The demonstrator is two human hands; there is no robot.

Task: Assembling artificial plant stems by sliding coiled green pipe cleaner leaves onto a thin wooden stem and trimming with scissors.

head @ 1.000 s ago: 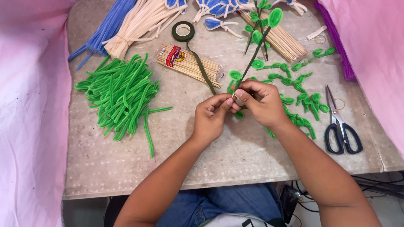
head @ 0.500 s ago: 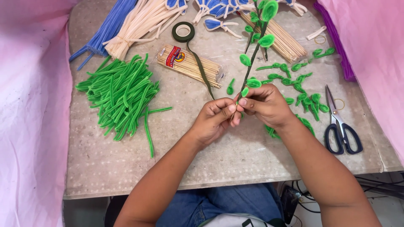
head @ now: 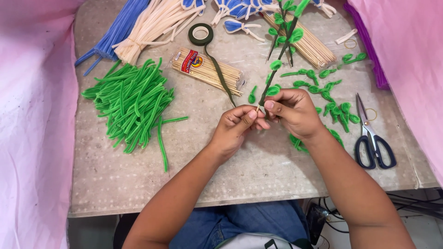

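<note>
A big heap of fuzzy green pipe cleaners [head: 131,103] lay on the left side of the speckled grey table [head: 258,170]. Behind it were a bunch of blue pipe cleaners [head: 113,34] and a bunch of cream pipe cleaners [head: 154,23]. A clear packet of thin wooden sticks [head: 207,69] lay near the middle, and a roll of dark green tape [head: 201,33] sat just behind it, with its loose end trailing down toward the hands.

The left hand [head: 235,127] was closed, with its thumb and fingers pinched on the bottom end of a dark green stem with small green leaves [head: 281,50]. The right hand [head: 295,110] sat right beside it, touching it, and its fingers were pinched on the same stem, just above. The stem went up and away from both hands, leaning a bit to the right, and its top reached the far edge of the table.

More small green leaf pieces [head: 332,92] lay scattered on the table behind and to the right of the right hand. A loose bundle of wooden sticks [head: 304,41] lay behind them. Black-handled scissors [head: 371,136] lay shut near the right edge, well apart from the hands. Pink cloth [head: 32,115] hung on both sides.
</note>
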